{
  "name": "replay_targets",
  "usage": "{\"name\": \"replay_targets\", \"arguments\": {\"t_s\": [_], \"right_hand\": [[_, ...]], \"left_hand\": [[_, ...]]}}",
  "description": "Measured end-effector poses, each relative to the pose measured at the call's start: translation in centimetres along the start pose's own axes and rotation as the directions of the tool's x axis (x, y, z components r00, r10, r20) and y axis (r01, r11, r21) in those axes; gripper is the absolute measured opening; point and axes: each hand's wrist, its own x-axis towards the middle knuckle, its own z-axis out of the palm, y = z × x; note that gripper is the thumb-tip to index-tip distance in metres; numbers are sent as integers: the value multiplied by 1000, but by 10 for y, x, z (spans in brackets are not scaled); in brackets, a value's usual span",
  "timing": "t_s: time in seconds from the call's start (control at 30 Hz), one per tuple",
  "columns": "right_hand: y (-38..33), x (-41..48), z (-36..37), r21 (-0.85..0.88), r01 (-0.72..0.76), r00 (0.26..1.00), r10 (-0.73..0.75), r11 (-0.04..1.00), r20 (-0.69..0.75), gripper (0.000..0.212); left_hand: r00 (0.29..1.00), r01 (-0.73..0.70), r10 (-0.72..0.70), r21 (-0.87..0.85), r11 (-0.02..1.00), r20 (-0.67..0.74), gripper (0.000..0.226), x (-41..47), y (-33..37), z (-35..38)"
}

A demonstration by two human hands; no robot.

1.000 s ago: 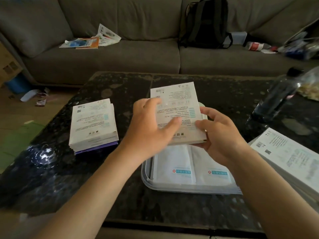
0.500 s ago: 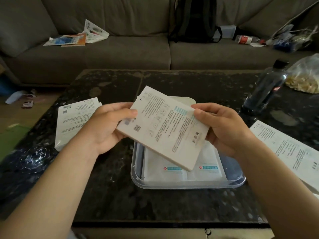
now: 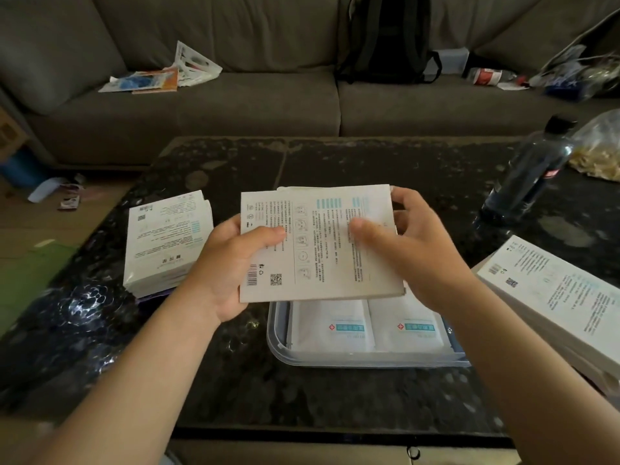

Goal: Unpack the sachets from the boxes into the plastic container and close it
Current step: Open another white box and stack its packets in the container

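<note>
Two hands are clamped on one flat white cardboard box (image 3: pixel 318 243) printed with text, a barcode and a QR code, which is held roughly level above the far part of a clear plastic container (image 3: pixel 278 345). The box's left edge is gripped by the left hand (image 3: pixel 228 270), thumb on the printed face and fingers underneath. Its right end is pinched by the right hand (image 3: pixel 416 250), thumb on top and fingers curled round the far corner. Two white sachets (image 3: pixel 332 327) with teal labels are laid flat, side by side, inside the container, which is set on a black speckled stone table (image 3: pixel 302 391). A stack of similar white boxes (image 3: pixel 167 243) is seen left of the container and a second stack (image 3: pixel 553 297) at the right edge. A dark plastic bottle (image 3: pixel 530 176) is stood upright at the far right.
</note>
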Motion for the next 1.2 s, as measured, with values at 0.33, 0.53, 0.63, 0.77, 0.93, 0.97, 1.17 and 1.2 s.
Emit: {"name": "replay_targets", "arguments": {"t_s": [0.33,0.53,0.63,0.77,0.93,0.97,1.17,1.2], "right_hand": [[11,0,2,-55,64,997,-61,996,57,49],[14,4,0,-86,78,994,-71,993,78,52],[18,6,4,-249,87,994,-99,965,-39,80],[27,2,10,-554,290,887,-436,781,-151,55],[37,-1,23,-573,396,798,-578,718,-173,26],[37,-2,25,-579,404,785,-593,708,-178,23],[37,-4,34,-660,399,764,-629,636,-144,14],[38,-5,35,-662,391,774,-618,640,-140,15]], "left_hand": [[996,-35,42,94,995,-81,31,0,-5,5],[993,-34,45,96,995,-105,30,0,-6,5],[987,-57,70,90,994,-145,28,1,-6,7],[970,-107,123,85,991,-212,26,1,-8,9],[944,-178,206,125,976,-258,27,-2,-10,14],[940,-189,218,133,973,-261,27,-3,-11,15],[923,-227,270,179,957,-275,28,-2,-12,18],[922,-228,273,184,956,-276,29,-2,-12,17]]}}
